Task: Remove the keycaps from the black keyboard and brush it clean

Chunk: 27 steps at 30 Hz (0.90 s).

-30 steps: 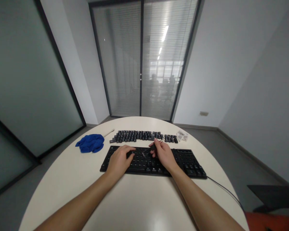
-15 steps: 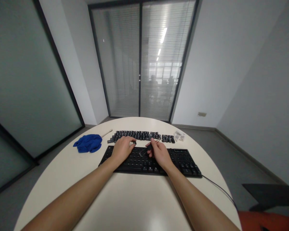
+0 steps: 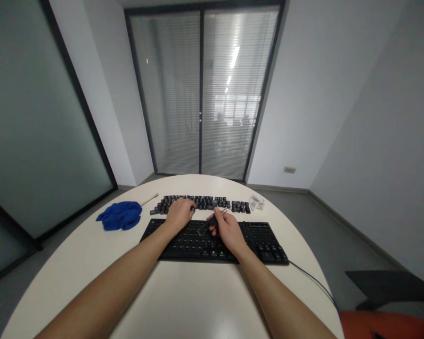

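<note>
Fingers of the right hand (image 3: 228, 230) hold a wire tool (image 3: 204, 229) above the keyboard (image 3: 189, 246), lower centre; left hand (image 3: 180, 213) beside keycaps (image 3: 207, 202), grip unclear.

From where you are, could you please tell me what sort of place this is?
Probably an office or small meeting room: a rounded table, a glass partition with blinds beyond it, and apparently a red-seated chair alongside.

i count one keyboard (image 3: 189, 247), one wire tool (image 3: 212, 221), one cloth (image 3: 120, 215) and dozens (roughly) of keycaps (image 3: 205, 203).
</note>
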Tool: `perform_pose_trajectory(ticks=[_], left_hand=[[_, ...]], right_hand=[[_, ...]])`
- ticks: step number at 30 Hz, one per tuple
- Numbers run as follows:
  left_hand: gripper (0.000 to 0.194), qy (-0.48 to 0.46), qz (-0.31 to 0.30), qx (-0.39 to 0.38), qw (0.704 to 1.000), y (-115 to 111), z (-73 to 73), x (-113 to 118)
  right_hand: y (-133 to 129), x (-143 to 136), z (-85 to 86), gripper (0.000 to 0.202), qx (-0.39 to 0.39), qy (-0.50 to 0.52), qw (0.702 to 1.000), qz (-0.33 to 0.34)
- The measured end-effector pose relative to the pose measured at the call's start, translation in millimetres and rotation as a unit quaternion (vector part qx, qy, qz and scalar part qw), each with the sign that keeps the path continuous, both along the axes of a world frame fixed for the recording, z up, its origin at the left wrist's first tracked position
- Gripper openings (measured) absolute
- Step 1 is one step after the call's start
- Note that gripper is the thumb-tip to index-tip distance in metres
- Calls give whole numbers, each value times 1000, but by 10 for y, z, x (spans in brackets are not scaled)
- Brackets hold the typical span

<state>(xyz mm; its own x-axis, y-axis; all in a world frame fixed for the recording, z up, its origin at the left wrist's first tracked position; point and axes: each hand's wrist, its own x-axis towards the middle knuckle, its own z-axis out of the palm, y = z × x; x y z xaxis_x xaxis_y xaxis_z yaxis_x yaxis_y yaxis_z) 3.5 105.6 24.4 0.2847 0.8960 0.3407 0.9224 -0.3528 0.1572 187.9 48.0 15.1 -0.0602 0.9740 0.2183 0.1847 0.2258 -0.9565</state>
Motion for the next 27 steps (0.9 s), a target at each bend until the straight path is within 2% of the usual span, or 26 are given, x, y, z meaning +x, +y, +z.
perform_pose_trajectory(ticks=[19, 27], left_hand=[[29, -5, 21, -26, 999, 56, -36, 21], [24, -16, 17, -27, 999, 39, -43, 24]], right_hand=[[-7, -2, 3, 61, 0, -18, 1000, 1], [-18, 0, 15, 62, -3, -27, 1000, -3]])
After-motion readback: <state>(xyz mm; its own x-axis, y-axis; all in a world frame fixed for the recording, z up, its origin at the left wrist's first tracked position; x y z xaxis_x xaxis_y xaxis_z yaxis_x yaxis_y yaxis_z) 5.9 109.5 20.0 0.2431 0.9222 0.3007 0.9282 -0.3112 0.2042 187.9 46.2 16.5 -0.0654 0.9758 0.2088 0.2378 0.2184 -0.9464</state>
